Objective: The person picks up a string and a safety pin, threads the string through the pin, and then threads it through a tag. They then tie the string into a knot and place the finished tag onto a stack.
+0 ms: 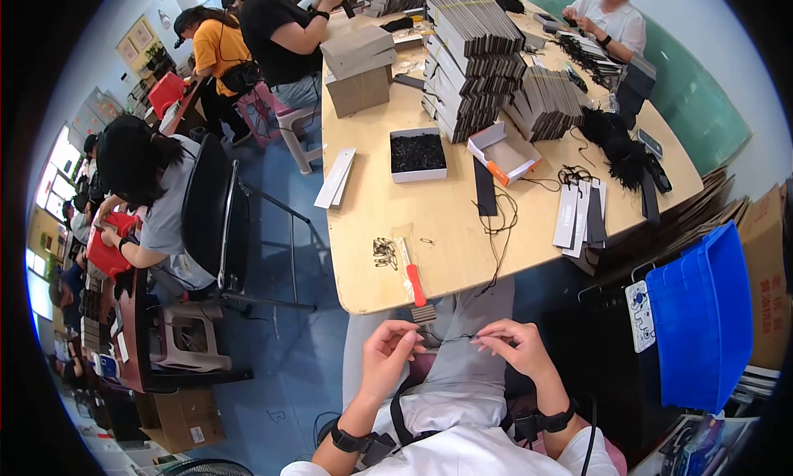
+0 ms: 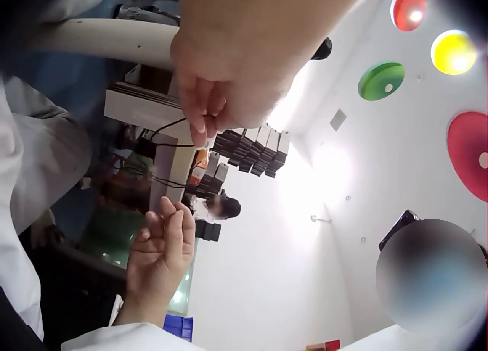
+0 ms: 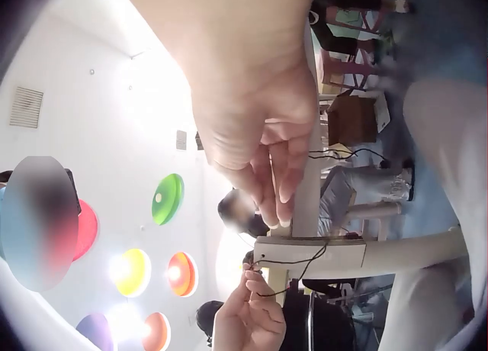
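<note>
A thin black cord [image 1: 450, 339] stretches between the two hands above the lap, just off the table's front edge. The left hand [image 1: 388, 356] pinches one end between thumb and fingertips; in the left wrist view this hand [image 2: 221, 84] has the dark cord [image 2: 169, 127] looping from its fingers. Opposite, the right hand [image 1: 516, 349] pinches the other side of the cord, its fingers bent toward the thumb. In the right wrist view the right hand [image 3: 263, 130] is close by, and the cord [image 3: 305, 268] hangs in a loop near the left hand [image 3: 248, 318].
On the table [image 1: 372, 261] are a red-handled tool [image 1: 415, 286], small dark loops [image 1: 384, 253], a white box of black pieces [image 1: 418, 155], an orange-white box [image 1: 505, 155], stacked grey cards [image 1: 471, 71] and corded tags [image 1: 578, 220]. A blue bin [image 1: 702, 319] stands right; people sit around.
</note>
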The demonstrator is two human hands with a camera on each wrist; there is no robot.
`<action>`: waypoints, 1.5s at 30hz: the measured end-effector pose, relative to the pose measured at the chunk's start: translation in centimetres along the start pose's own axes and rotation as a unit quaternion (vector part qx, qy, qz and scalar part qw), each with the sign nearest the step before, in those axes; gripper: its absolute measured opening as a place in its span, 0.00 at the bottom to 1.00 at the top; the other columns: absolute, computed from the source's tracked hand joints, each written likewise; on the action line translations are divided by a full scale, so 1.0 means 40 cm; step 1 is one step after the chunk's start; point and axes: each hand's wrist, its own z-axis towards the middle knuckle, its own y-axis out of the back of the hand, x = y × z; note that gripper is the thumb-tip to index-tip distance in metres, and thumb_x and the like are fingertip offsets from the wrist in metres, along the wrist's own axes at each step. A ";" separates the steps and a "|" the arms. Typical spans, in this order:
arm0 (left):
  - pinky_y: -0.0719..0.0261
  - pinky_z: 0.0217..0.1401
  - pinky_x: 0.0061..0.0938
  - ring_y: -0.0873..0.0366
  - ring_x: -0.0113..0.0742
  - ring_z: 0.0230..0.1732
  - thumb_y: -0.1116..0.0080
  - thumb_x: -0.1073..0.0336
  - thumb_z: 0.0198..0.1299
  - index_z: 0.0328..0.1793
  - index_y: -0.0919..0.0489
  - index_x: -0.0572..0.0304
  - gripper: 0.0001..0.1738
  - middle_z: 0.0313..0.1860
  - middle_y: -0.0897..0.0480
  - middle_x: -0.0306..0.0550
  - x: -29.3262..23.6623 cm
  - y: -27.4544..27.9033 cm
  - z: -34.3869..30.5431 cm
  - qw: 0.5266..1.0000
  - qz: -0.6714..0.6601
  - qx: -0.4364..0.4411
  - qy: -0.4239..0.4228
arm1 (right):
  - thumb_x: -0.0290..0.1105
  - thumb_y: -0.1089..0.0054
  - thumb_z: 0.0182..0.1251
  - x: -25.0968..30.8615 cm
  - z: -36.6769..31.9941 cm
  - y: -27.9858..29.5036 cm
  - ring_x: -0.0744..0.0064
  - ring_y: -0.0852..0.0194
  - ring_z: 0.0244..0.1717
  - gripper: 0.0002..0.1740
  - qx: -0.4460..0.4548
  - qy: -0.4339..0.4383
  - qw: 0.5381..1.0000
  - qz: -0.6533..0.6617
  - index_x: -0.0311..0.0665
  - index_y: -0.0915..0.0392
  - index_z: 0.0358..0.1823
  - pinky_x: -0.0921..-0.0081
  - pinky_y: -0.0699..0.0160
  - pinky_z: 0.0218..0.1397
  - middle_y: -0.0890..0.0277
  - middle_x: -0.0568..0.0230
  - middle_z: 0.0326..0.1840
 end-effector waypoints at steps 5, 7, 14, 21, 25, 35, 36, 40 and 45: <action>0.25 0.32 0.19 0.18 0.30 0.34 0.45 0.70 0.66 0.47 0.24 0.65 0.07 0.36 0.18 0.45 0.003 -0.007 -0.003 0.999 -0.016 0.037 0.008 | 0.24 0.40 0.64 -0.033 0.005 -0.010 0.73 0.15 0.36 0.07 0.019 -0.020 0.999 0.037 0.31 0.20 0.42 0.82 0.20 0.33 0.15 0.62 0.37; 0.25 0.32 0.19 0.18 0.30 0.34 0.45 0.70 0.66 0.47 0.24 0.64 0.07 0.36 0.18 0.45 0.000 -0.008 -0.006 0.997 -0.031 0.062 0.014 | 0.24 0.40 0.64 -0.053 0.009 -0.022 0.72 0.15 0.37 0.07 0.018 -0.047 0.997 0.053 0.31 0.20 0.42 0.82 0.21 0.34 0.15 0.62 0.37; 0.23 0.32 0.19 0.19 0.30 0.32 0.45 0.70 0.66 0.44 0.25 0.64 0.05 0.34 0.19 0.45 -0.063 -0.025 -0.028 0.973 -0.142 0.180 0.030 | 0.29 0.35 0.59 0.011 0.014 -0.131 0.77 0.27 0.34 0.18 0.104 0.024 0.994 -0.024 0.41 0.23 0.53 0.79 0.27 0.31 0.23 0.69 0.40; 0.24 0.37 0.18 0.21 0.27 0.34 0.47 0.70 0.68 0.48 0.26 0.63 0.07 0.36 0.20 0.42 -0.081 -0.047 0.022 0.958 -0.265 0.109 0.021 | 0.28 0.40 0.65 -0.024 0.017 -0.139 0.78 0.25 0.34 0.10 0.218 -0.015 0.973 0.073 0.36 0.22 0.46 0.78 0.25 0.33 0.21 0.70 0.40; 0.25 0.37 0.18 0.21 0.27 0.34 0.47 0.70 0.67 0.49 0.26 0.63 0.07 0.36 0.20 0.42 -0.085 -0.054 0.036 0.957 -0.272 0.096 0.022 | 0.29 0.42 0.68 -0.031 0.008 -0.135 0.79 0.24 0.34 0.07 0.233 -0.098 0.947 0.200 0.33 0.23 0.42 0.81 0.26 0.33 0.21 0.66 0.36; 0.28 0.32 0.17 0.24 0.25 0.29 0.47 0.71 0.67 0.47 0.25 0.63 0.06 0.33 0.21 0.41 -0.086 -0.045 0.038 0.961 -0.264 0.068 0.044 | 0.30 0.48 0.71 -0.078 0.009 -0.119 0.79 0.25 0.31 0.07 0.230 -0.141 0.861 0.432 0.33 0.29 0.40 0.83 0.29 0.30 0.25 0.64 0.36; 0.28 0.31 0.18 0.25 0.25 0.28 0.47 0.71 0.67 0.47 0.25 0.63 0.06 0.32 0.21 0.41 -0.086 -0.039 0.035 0.965 -0.251 0.063 0.048 | 0.30 0.48 0.71 -0.082 0.013 -0.109 0.79 0.25 0.31 0.07 0.230 -0.141 0.860 0.432 0.33 0.29 0.40 0.83 0.29 0.30 0.25 0.64 0.36; 0.27 0.30 0.18 0.22 0.26 0.29 0.46 0.71 0.66 0.47 0.25 0.64 0.06 0.34 0.19 0.42 -0.055 -0.005 0.015 0.992 -0.110 0.042 0.042 | 0.31 0.47 0.71 -0.088 0.035 -0.021 0.81 0.25 0.31 0.06 0.205 -0.124 0.932 0.273 0.34 0.28 0.40 0.84 0.30 0.30 0.25 0.67 0.33; 0.21 0.37 0.20 0.17 0.30 0.38 0.44 0.74 0.65 0.48 0.25 0.67 0.08 0.38 0.18 0.43 -0.005 -0.024 0.005 0.999 0.003 0.022 -0.027 | 0.30 0.46 0.70 -0.087 0.040 0.058 0.85 0.28 0.28 0.05 0.152 -0.124 0.966 0.167 0.36 0.27 0.37 0.86 0.32 0.29 0.25 0.70 0.28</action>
